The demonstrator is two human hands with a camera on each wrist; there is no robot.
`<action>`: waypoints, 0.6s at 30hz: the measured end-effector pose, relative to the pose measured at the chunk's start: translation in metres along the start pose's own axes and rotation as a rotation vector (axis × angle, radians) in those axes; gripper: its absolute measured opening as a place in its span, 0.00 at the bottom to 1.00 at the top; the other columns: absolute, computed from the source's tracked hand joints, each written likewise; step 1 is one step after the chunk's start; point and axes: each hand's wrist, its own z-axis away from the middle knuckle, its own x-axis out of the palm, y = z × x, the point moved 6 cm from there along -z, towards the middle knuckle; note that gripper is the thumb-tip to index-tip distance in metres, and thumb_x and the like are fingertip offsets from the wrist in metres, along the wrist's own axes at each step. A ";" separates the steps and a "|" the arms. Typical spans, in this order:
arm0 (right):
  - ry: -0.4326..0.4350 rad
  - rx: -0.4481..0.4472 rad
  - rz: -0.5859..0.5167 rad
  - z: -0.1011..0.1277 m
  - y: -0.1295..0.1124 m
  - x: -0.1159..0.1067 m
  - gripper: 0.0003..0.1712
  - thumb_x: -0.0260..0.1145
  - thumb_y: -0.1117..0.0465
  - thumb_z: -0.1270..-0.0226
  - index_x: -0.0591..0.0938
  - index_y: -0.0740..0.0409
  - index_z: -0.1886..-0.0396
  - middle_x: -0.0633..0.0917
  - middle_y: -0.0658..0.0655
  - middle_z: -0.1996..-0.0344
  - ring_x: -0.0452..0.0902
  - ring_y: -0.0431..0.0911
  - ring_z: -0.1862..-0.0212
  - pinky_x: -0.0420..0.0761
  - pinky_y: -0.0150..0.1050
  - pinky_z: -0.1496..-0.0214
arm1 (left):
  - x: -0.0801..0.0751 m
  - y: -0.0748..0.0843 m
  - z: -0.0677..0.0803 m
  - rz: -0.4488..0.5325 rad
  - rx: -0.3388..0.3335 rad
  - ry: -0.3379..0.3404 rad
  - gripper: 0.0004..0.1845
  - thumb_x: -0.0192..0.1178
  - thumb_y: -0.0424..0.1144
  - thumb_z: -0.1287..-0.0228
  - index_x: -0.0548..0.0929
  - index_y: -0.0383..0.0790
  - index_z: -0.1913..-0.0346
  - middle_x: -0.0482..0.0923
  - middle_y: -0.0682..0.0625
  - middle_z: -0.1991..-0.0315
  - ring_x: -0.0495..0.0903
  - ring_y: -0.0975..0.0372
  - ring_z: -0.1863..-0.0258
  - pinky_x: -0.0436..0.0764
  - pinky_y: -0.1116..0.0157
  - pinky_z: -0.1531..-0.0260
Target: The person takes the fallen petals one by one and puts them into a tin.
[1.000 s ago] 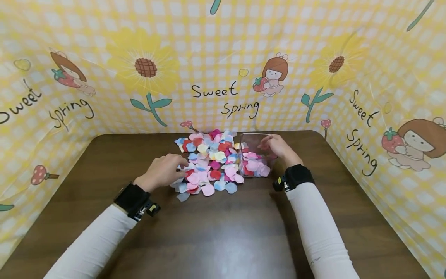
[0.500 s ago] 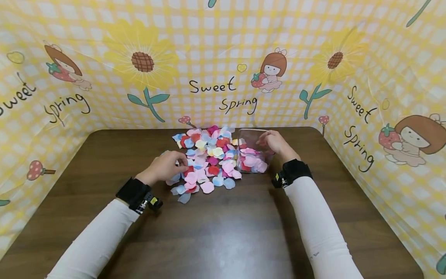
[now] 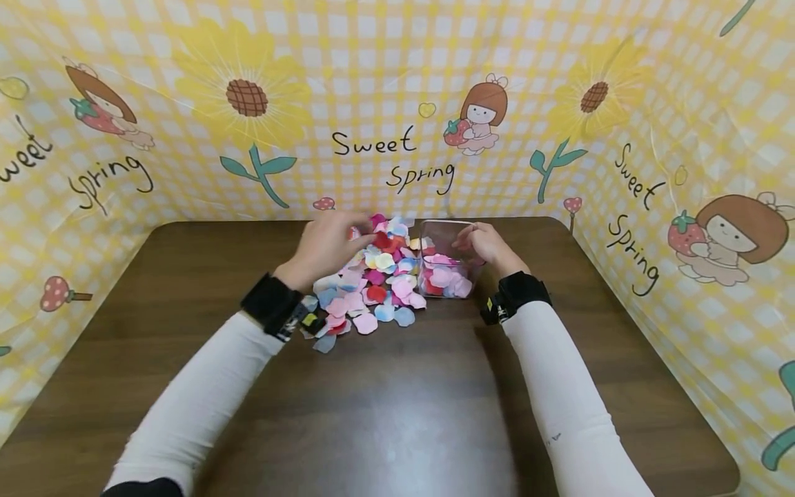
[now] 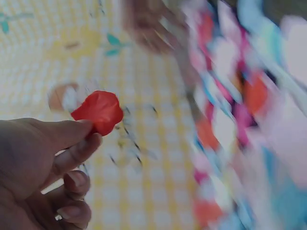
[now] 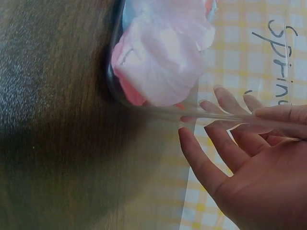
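Observation:
A single red petal (image 4: 100, 111) is pinched between the thumb and forefinger of my left hand (image 3: 326, 243), up over the back of a heap of fabric-like flower petals (image 3: 373, 295). The heap mixes pink, blue, red, white and yellow pieces. To its right stands a clear box (image 3: 450, 233), with pink, red and blue petals (image 5: 160, 62) in its bottom. My right hand (image 3: 493, 248) grips the box's right wall at the top, thumb on one side and fingers on the other. The wall shows nearly edge-on in the right wrist view and mirrors the fingers.
The brown wooden table (image 3: 385, 407) ends at the back against a yellow checked cloth (image 3: 366, 76) with flower and doll prints, which also hangs along both sides. Some petals lie loose at the heap's front edge.
My left hand has picked a red petal from the heap's left side and moved right and toward the back with it. My right hand keeps its grip on the box.

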 end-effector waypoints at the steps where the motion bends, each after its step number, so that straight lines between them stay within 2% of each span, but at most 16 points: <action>1: -0.004 0.005 -0.004 0.000 0.000 0.000 0.26 0.38 0.68 0.32 0.74 0.74 0.40 0.80 0.73 0.41 0.73 0.64 0.37 0.72 0.62 0.34 | 0.003 0.010 -0.006 0.008 0.026 0.015 0.06 0.66 0.45 0.29 0.89 0.48 0.59 0.87 0.55 0.62 0.76 0.59 0.73 0.67 0.62 0.78; 5: -0.018 0.016 -0.027 0.000 0.002 0.005 0.27 0.38 0.68 0.32 0.73 0.73 0.39 0.80 0.73 0.40 0.72 0.64 0.36 0.73 0.63 0.35 | 0.024 0.043 -0.025 0.014 0.123 0.068 0.06 0.67 0.43 0.30 0.91 0.47 0.59 0.89 0.54 0.63 0.82 0.59 0.68 0.71 0.62 0.75; 7: -0.017 0.017 -0.030 -0.001 0.003 0.007 0.27 0.38 0.68 0.32 0.73 0.73 0.40 0.80 0.73 0.41 0.73 0.64 0.36 0.73 0.63 0.35 | 0.038 0.052 -0.030 -0.022 0.152 0.076 0.06 0.67 0.42 0.29 0.92 0.47 0.59 0.89 0.54 0.63 0.84 0.59 0.63 0.75 0.61 0.70; 9: -0.018 0.016 -0.033 -0.002 0.003 0.009 0.27 0.38 0.67 0.33 0.73 0.73 0.39 0.80 0.73 0.41 0.73 0.65 0.36 0.74 0.63 0.36 | 0.048 0.057 -0.032 -0.051 0.163 0.073 0.06 0.66 0.41 0.29 0.92 0.47 0.58 0.88 0.54 0.63 0.84 0.59 0.64 0.76 0.58 0.71; 11: -0.020 0.015 -0.038 -0.003 0.003 0.011 0.27 0.39 0.67 0.33 0.73 0.73 0.40 0.80 0.73 0.41 0.74 0.65 0.36 0.74 0.63 0.36 | 0.055 0.057 -0.031 -0.069 0.160 0.061 0.07 0.64 0.41 0.28 0.92 0.47 0.56 0.88 0.53 0.61 0.84 0.59 0.63 0.78 0.59 0.69; 13: -0.025 0.015 -0.039 -0.004 0.003 0.011 0.27 0.39 0.67 0.32 0.74 0.73 0.40 0.80 0.73 0.41 0.74 0.65 0.36 0.74 0.63 0.36 | 0.054 0.053 -0.027 -0.075 0.149 0.047 0.07 0.64 0.40 0.28 0.92 0.47 0.55 0.88 0.52 0.61 0.84 0.59 0.64 0.78 0.60 0.71; 18: -0.009 0.001 -0.030 -0.001 0.001 0.000 0.27 0.39 0.67 0.31 0.74 0.74 0.40 0.80 0.73 0.41 0.74 0.64 0.36 0.74 0.62 0.36 | 0.032 0.032 -0.007 -0.115 0.140 -0.015 0.07 0.66 0.42 0.29 0.91 0.47 0.56 0.88 0.52 0.63 0.83 0.58 0.66 0.73 0.61 0.78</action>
